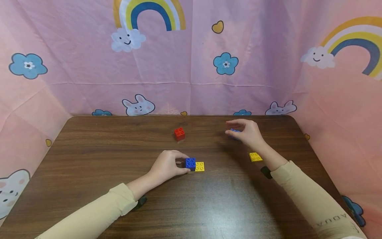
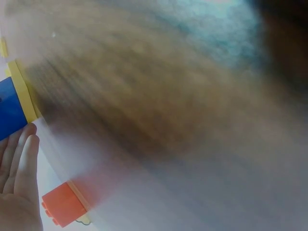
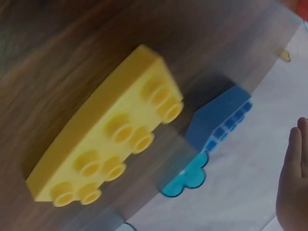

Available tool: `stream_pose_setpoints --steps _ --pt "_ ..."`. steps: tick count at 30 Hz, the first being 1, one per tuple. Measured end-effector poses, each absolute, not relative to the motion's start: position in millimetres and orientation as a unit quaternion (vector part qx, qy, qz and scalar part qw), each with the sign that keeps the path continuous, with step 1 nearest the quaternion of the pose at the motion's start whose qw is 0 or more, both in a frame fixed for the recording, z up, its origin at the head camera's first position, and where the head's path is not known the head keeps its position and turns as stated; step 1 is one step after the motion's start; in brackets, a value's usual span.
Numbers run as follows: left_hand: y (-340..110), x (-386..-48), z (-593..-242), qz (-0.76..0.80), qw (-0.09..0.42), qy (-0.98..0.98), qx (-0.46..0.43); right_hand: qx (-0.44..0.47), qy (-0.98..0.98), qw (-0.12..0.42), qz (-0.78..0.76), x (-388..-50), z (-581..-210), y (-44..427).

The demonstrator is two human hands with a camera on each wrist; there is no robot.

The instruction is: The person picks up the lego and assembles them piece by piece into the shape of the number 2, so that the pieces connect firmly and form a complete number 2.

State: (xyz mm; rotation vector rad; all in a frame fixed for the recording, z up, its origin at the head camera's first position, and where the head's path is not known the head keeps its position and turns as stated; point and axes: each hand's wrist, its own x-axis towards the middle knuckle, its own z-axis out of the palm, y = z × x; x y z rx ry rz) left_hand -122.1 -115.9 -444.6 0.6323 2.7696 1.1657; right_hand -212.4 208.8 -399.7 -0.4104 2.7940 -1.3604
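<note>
A square blue brick [image 1: 190,164] sits on the left part of a flat yellow brick [image 1: 200,166] near the table's middle. My left hand [image 1: 165,166] pinches that blue brick, thumb at the front and fingers at the back. In the left wrist view, its fingers reach the blue brick [image 2: 10,108] beside the yellow edge. At the back right, my right hand [image 1: 250,132] is at another blue brick [image 1: 235,130], thumb and fingers spread apart and partly hiding it. The right wrist view shows this longer blue brick [image 3: 221,115] standing apart from the hand.
A red brick [image 1: 179,134] stands at the back, between the hands. Another flat yellow brick [image 1: 255,157] lies beside the right wrist, partly covered by it. Brown wooden table [image 1: 89,149]; pink printed cloth [image 1: 167,69] hangs behind and at both sides.
</note>
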Motion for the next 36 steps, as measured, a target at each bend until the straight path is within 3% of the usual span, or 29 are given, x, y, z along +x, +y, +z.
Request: stream_pose_setpoints --steps 36 --pt "-116.3 -123.6 -448.5 0.386 0.043 0.900 0.198 -0.063 0.919 0.029 -0.389 -237.1 -433.0 258.4"
